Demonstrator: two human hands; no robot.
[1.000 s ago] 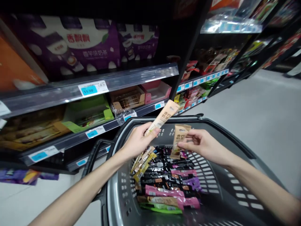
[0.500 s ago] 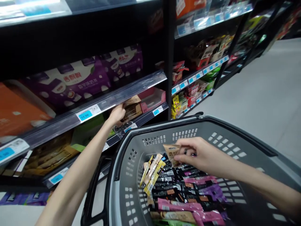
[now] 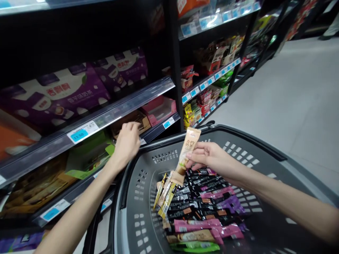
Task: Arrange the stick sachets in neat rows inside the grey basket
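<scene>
My right hand pinches a beige milk tea sachet by its edge, holding it tilted over the grey shopping basket. Many narrow sachets lie in the basket: black sachets, a pink sachet, a purple sachet, a green sachet and yellow sachets. My left hand is at the lower shelf, in front of an open brown box. Its fingers are curled and partly turned away; whatever they may hold is hidden.
Purple milk tea cartons stand on the shelf above, whose edge juts out over my left hand. An open pink box and a green box flank the brown box. Another person's foot shows at the far right.
My right hand has lifted and moved left, and its sachet now shows at full length. The left hand has come down and out a little from the shelf; the brown sachet seen there is no longer visible.
</scene>
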